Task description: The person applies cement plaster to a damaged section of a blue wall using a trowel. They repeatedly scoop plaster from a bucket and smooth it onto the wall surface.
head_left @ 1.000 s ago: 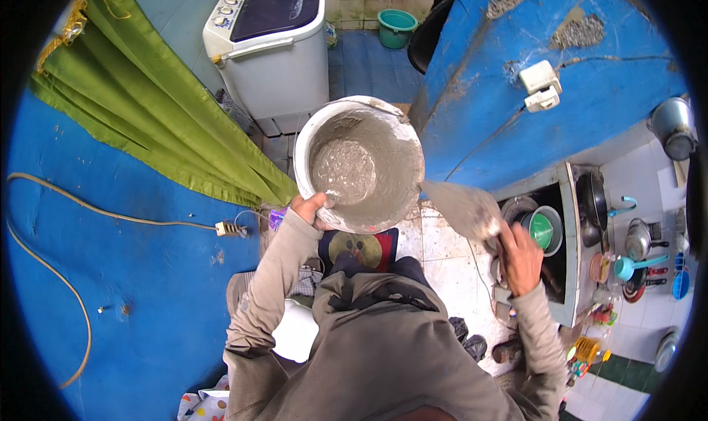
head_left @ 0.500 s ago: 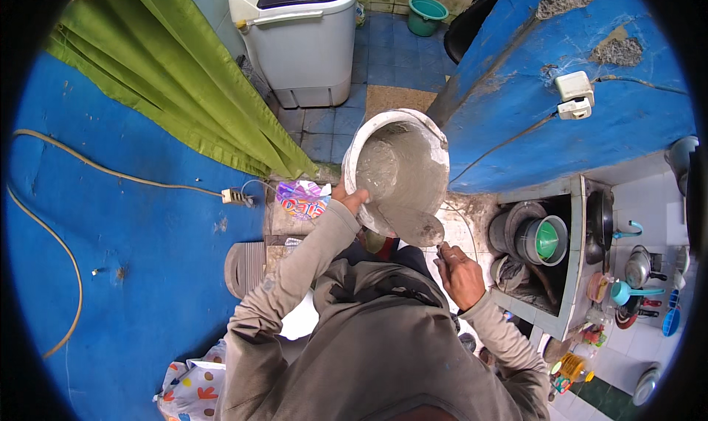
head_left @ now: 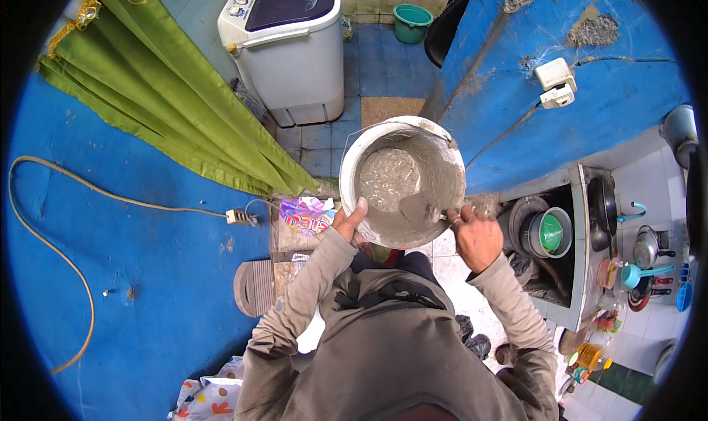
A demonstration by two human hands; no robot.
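Observation:
A white bucket (head_left: 352, 171), smeared with grey mortar, is held up in front of me, its mouth facing up toward me. Wet grey mortar (head_left: 386, 176) covers its bottom and inner wall. My left hand (head_left: 349, 222) grips the near left rim, thumb over the edge. At the near right rim, my right hand (head_left: 476, 236) is closed round the handle of a trowel (head_left: 417, 209). The trowel's mortar-coated blade reaches inside the bucket, low on the right, against or close to the mortar. The fingers' undersides are hidden.
A blue wall with a green curtain (head_left: 169, 89) stands left, a blue pillar right. A washing machine (head_left: 295, 59) and teal basin (head_left: 412, 22) are beyond. A tiled counter (head_left: 579, 236) with pots and pans lies right; a purple packet (head_left: 306, 216) sits near my left hand.
The trowel blade has gone from above the near rim down into the bucket. My right hand has moved up and forward to the rim. The bucket has shifted slightly right.

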